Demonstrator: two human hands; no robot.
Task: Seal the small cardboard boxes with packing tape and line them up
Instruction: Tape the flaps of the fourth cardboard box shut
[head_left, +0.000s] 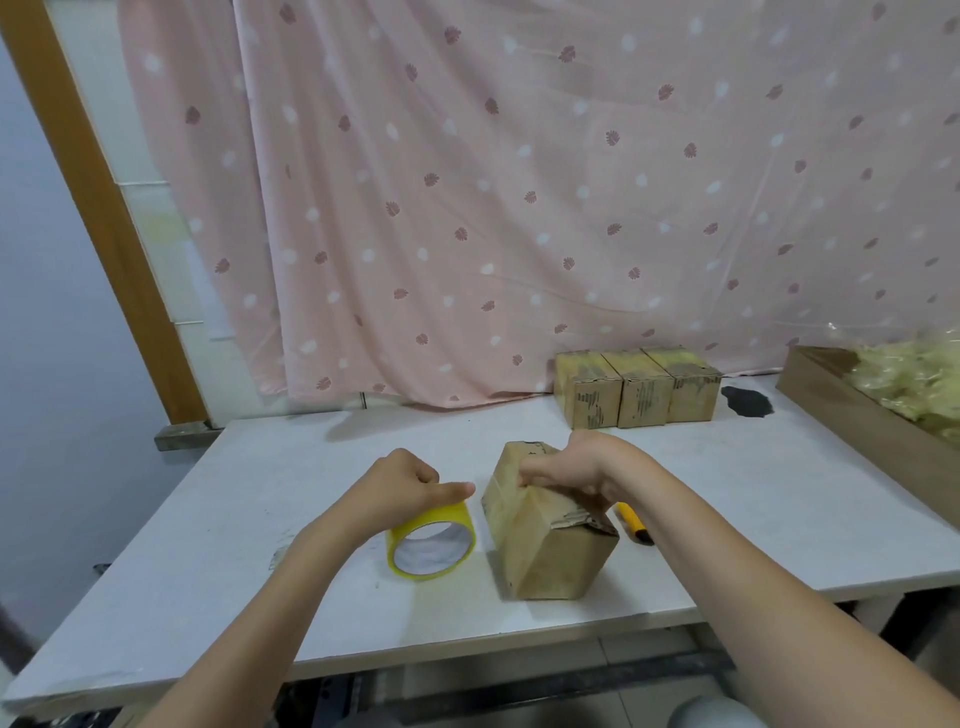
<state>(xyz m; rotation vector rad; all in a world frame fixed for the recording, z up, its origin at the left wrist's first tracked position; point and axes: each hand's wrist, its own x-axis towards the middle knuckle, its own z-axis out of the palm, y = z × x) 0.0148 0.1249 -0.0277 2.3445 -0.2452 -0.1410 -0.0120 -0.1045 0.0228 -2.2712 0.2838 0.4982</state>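
A small brown cardboard box sits tilted on the white table, near its front edge. My right hand grips the box's top, fingers curled over its upper edge. Just left of the box is a yellow roll of packing tape, standing on its rim. My left hand holds the roll from above, thumb stretched toward the box. Three taped boxes stand side by side in a row at the back of the table, against the curtain.
A yellow-handled cutter lies on the table just right of the box. A large open carton of pale packing filler stands at the far right. A dark stain marks the table by the row. A pink curtain hangs behind.
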